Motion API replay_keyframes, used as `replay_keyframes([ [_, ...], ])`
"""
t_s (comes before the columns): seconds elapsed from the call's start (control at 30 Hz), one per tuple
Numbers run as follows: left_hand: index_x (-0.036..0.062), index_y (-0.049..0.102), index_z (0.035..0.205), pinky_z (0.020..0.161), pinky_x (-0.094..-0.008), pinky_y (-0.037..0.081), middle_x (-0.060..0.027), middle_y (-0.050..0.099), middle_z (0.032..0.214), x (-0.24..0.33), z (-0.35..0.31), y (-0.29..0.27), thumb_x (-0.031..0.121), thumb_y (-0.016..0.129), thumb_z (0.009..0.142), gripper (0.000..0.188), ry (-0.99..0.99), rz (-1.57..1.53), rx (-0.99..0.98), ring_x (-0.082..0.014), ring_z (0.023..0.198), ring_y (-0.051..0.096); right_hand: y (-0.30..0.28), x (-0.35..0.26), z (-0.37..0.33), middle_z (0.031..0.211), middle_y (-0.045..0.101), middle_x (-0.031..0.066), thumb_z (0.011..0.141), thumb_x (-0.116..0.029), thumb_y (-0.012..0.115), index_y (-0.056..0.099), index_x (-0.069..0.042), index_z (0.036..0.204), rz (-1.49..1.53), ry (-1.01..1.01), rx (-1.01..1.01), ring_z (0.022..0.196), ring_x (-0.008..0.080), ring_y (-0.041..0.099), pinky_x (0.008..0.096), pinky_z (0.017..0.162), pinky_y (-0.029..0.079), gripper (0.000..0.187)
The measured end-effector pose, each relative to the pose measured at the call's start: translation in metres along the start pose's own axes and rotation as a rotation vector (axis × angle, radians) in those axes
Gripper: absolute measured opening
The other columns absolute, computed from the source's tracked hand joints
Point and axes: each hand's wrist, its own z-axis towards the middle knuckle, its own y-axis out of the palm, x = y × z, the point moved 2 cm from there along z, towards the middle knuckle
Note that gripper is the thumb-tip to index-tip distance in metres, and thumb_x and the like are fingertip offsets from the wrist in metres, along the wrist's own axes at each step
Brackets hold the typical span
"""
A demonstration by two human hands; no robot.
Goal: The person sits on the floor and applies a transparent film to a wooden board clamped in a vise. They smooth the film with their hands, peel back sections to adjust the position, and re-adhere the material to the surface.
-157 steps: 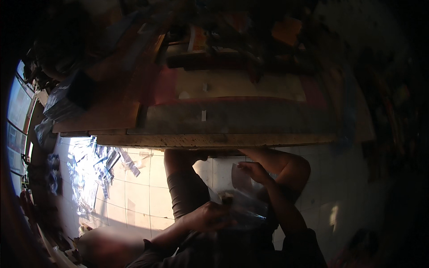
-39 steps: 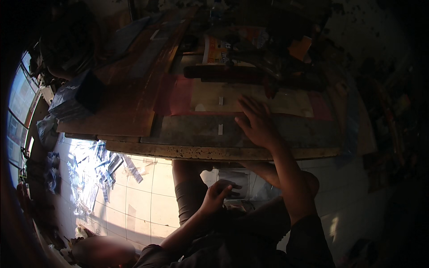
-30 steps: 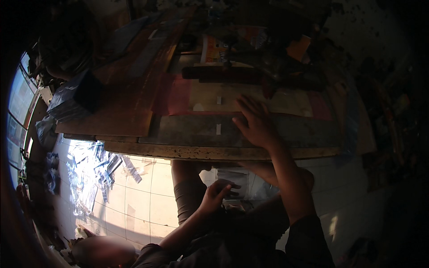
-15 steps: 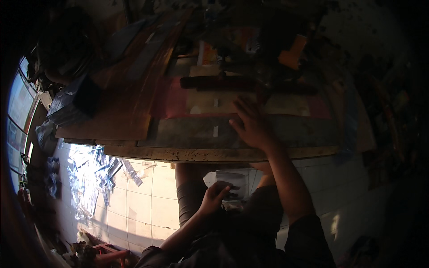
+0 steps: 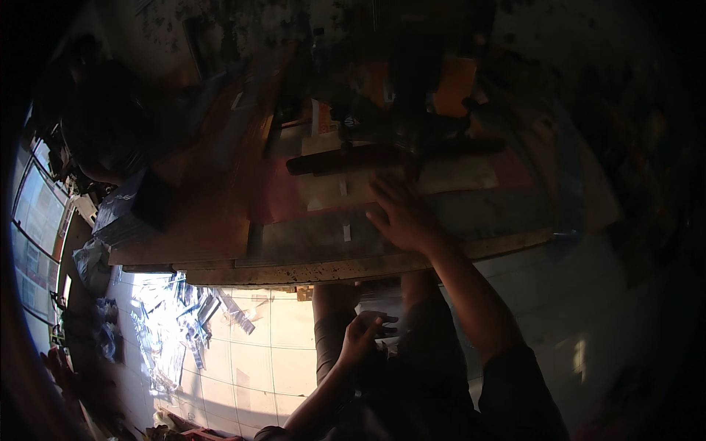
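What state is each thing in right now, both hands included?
Right hand: open, palm down, fingers over the pale yellow sheet; contact unclear.
Left hand: partly curled above the lap; whether it holds anything, unclear.
Pale yellow sheet: laid out flat.
Long dark bar: lengthwise across the sheet; pressed or raised, unclear.
Brown board: flat.
Shiny strips: scattered over the floor.
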Motion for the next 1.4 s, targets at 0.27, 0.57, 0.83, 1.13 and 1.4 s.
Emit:
replay_keyframes([
  [0.27, -0.0008, 0.062, 0.119, 0.083, -0.0363, 0.059, -0.0167, 0.073, 0.115, 0.008, -0.009, 0.000, 0.026, 0.063, 0.105, 0.030, 0.013, 0.042, -0.016, -0.0235, 0.100, 0.072, -0.034, -0.034, -0.051, 0.153, 0.049, 0.0200, 0.100, -0.034, 0.065, 0.055, 0.000, 0.143, 0.174, 0.036, -0.018, 0.145, 0.0382, 0.043, 0.0514, 0.121, 0.033, 0.056],
  [0.57, 0.0004, 0.062, 0.118, 0.080, -0.0347, 0.059, -0.0147, 0.074, 0.114, -0.005, -0.007, -0.007, 0.025, 0.062, 0.106, 0.027, 0.000, 0.125, -0.029, -0.0220, 0.100, 0.072, -0.025, -0.036, -0.187, 0.156, 0.048, 0.0140, 0.095, -0.023, 0.067, 0.051, -0.010, 0.148, -0.127, 0.214, 0.076, 0.147, 0.0368, 0.041, 0.0590, 0.123, 0.018, 0.057],
  [0.83, -0.0012, 0.066, 0.118, 0.088, -0.0326, 0.055, -0.0108, 0.075, 0.109, -0.003, -0.004, -0.007, 0.021, 0.065, 0.104, 0.026, -0.058, -0.006, -0.024, -0.0172, 0.102, 0.071, 0.042, -0.003, -0.210, 0.147, 0.050, 0.0197, 0.094, -0.027, 0.068, 0.051, -0.008, 0.143, -0.228, 0.173, 0.287, 0.148, 0.0487, 0.032, 0.0662, 0.122, 0.009, 0.055],
  [1.13, -0.0024, 0.069, 0.117, 0.092, -0.0308, 0.053, -0.0087, 0.076, 0.107, 0.016, -0.010, -0.003, 0.017, 0.066, 0.103, 0.024, -0.035, 0.043, -0.034, -0.0134, 0.102, 0.069, 0.063, -0.007, -0.204, 0.139, 0.053, 0.0182, 0.087, -0.024, 0.077, 0.054, -0.008, 0.130, -0.216, 0.149, 0.512, 0.138, 0.0495, 0.038, 0.0662, 0.120, 0.013, 0.052],
  [1.4, -0.0047, 0.064, 0.119, 0.091, -0.0341, 0.056, -0.0143, 0.075, 0.113, 0.080, -0.018, 0.009, 0.013, 0.061, 0.106, 0.023, 0.029, 0.052, -0.132, -0.0209, 0.105, 0.072, 0.070, 0.003, -0.213, 0.139, 0.052, 0.0186, 0.087, -0.024, 0.078, 0.054, -0.008, 0.130, -0.266, 0.090, 0.531, 0.142, 0.0516, 0.033, 0.0680, 0.120, 0.012, 0.052],
])
